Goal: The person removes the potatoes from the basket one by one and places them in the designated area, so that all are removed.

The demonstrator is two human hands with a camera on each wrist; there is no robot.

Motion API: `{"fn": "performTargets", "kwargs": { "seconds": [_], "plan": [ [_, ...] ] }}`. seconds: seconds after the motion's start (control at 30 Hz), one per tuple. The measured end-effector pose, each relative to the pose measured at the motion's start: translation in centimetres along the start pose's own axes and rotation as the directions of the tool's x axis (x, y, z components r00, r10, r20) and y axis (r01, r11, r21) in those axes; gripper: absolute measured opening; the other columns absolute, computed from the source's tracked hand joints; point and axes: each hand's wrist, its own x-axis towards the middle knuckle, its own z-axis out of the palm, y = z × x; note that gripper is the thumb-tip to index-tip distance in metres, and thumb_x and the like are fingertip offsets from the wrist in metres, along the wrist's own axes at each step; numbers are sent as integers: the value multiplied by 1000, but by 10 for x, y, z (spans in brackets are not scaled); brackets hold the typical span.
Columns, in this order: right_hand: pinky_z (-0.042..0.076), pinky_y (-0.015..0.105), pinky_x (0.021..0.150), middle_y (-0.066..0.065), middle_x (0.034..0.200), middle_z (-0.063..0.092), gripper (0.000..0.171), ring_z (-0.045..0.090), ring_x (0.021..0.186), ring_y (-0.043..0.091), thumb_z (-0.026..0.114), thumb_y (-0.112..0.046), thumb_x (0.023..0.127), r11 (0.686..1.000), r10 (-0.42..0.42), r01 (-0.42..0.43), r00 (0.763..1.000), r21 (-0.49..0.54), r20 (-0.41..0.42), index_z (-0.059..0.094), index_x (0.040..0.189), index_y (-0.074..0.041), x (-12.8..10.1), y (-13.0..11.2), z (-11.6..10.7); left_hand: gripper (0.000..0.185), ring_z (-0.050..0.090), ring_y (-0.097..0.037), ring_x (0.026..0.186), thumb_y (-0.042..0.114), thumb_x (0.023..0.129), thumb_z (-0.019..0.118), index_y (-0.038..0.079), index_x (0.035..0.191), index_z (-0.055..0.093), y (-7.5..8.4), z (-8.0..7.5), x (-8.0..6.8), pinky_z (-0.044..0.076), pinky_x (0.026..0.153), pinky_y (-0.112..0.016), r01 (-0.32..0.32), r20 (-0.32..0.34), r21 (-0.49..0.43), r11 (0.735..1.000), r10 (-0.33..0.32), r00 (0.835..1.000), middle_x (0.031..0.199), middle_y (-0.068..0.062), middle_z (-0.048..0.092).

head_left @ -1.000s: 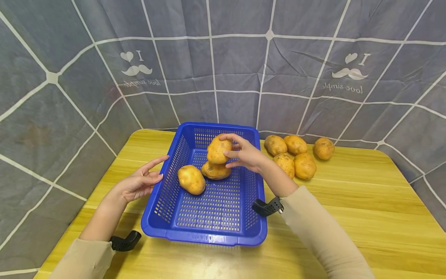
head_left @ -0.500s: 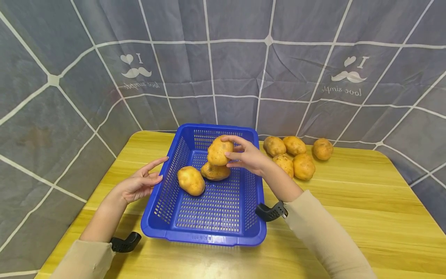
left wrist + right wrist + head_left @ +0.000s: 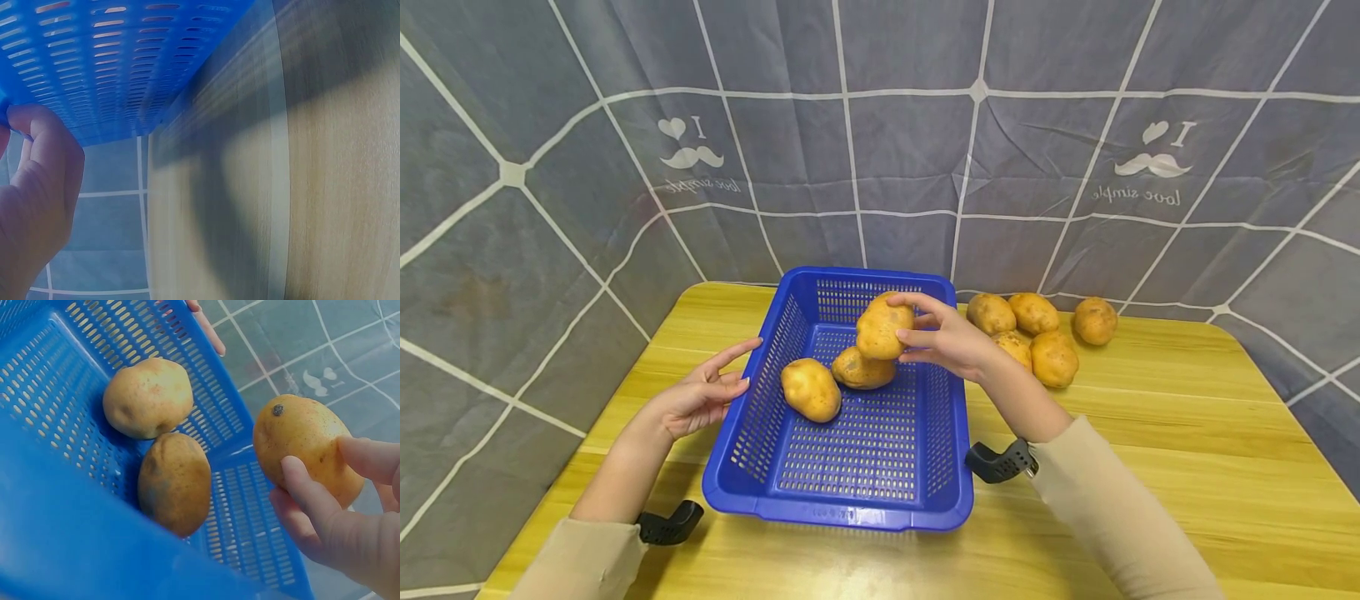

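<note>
Right hand (image 3: 951, 337) pinches the lifted potato (image 3: 880, 329) between thumb and fingers, over the blue basket (image 3: 842, 510) and apart from what lies inside. Left hand (image 3: 700, 398): fingers spread and relaxed, index fingertip and thumb touching the basket's left side. Inside I count two potatoes, a paler potato (image 3: 811, 390) beside a darker potato (image 3: 859, 372). To my right, five more potatoes (image 3: 1055, 358) lie on the wooden table (image 3: 1180, 433).
</note>
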Motion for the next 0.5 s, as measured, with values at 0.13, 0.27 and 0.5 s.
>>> {"fn": "performTargets", "kwargs": {
  "seconds": [0.13,0.27,0.5],
  "plan": [
    [55,37,80,25,122,34,47,53,97,31,50,8,91,1000,-5,5,1000,6,3,40,135,-5,-5,0,-4,55,62,-26,102,-11,96,33,25,133,48,0,-1,0,52,85,-37,1,5,-2,1000,-1,1000,117,-13,57],
    [56,37,78,24,120,35,45,53,96,31,50,9,90,1000,-19,19,1000,16,-2,42,132,-6,-10,0,-8,54,62,-26,102,-11,96,34,25,132,50,-1,-2,0,52,85,-36,2,1,-3,1000,-2,1000,117,-13,57],
    [54,41,83,22,122,33,44,53,98,29,52,6,91,1000,-28,28,1000,-9,-7,44,131,-9,-21,1,-18,54,62,-25,102,-11,96,35,26,132,51,-1,-3,0,53,85,-36,1,2,-7,1000,-1,1000,116,-13,58]
  ]
}}
